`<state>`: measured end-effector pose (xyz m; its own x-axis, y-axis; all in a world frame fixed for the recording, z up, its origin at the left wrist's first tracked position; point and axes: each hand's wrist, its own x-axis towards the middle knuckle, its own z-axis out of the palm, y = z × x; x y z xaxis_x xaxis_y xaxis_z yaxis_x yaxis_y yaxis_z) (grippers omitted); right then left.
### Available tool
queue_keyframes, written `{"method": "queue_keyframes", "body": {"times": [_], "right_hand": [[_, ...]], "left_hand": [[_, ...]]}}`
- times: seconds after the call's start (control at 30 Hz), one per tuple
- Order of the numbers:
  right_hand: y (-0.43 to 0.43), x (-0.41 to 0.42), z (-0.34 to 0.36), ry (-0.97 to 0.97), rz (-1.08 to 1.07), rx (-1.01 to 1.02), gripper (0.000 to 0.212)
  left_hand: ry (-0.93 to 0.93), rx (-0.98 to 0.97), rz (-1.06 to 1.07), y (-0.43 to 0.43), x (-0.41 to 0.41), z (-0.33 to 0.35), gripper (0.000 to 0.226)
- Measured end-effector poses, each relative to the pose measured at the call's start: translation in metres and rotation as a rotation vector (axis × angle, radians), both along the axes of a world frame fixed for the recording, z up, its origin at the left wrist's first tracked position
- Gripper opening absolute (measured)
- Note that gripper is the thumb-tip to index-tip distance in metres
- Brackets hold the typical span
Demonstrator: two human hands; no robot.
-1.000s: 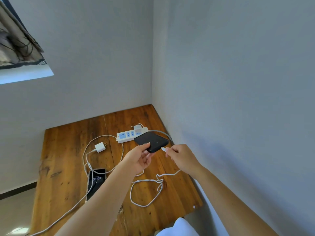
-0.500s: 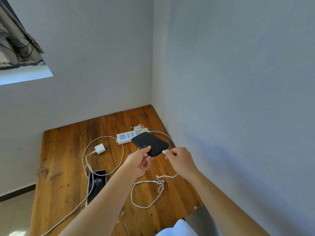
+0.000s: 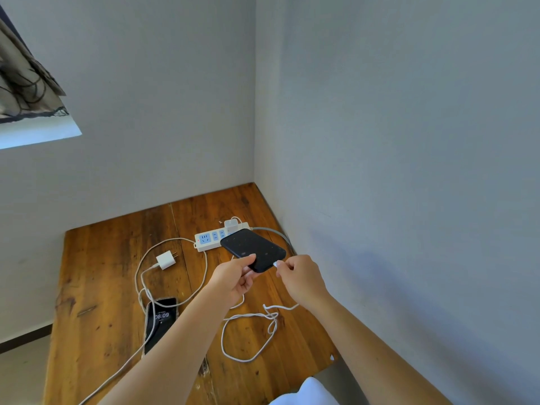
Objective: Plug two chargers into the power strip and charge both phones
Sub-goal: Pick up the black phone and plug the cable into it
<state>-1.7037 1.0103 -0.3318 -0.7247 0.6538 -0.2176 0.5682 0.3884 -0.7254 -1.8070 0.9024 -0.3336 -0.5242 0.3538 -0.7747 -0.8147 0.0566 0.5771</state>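
Cable plug (image 3: 275,263) now closed onto dark phone (image 3: 253,250) edge. Left hand (image 3: 233,277) fingers clamp phone; right hand (image 3: 301,277) fingers pinch plug. Bare counter (image 3: 96,276) leftward.

There is one view, taken from the person's head, looking forward and down into a room corner. It is wide-angle, so the walls bend and fill the upper and right parts of the picture. The wooden bench (image 3: 96,287) lies low in the picture, its far right corner tucked into the room corner and its near edge cut off at the bottom. Both forearms reach in from the bottom edge, close to the lens. No second view shares the scene.
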Motion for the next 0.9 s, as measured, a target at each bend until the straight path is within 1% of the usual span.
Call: {"method": "queue_keyframes", "body": {"times": [0.17, 0.43, 0.6, 0.73, 0.9], "right_hand": [[-0.001, 0.001, -0.001, 0.022, -0.003, -0.020, 0.031], [-0.002, 0.002, 0.000, 0.079, -0.030, -0.056, 0.034], [0.000, 0.008, 0.000, 0.093, 0.031, -0.126, 0.034], [-0.001, 0.013, -0.002, 0.104, 0.079, -0.178, 0.034], [0.001, 0.017, -0.006, 0.107, 0.126, -0.196, 0.027]], "left_hand": [[0.047, -0.038, -0.017, 0.002, -0.003, 0.002, 0.020], [0.095, -0.047, -0.026, 0.004, -0.003, 0.007, 0.020], [0.148, -0.026, -0.043, 0.003, -0.003, 0.011, 0.018], [0.174, 0.041, -0.014, 0.001, 0.002, 0.011, 0.013], [0.083, 0.204, 0.021, -0.002, 0.007, 0.009, 0.012]]}}
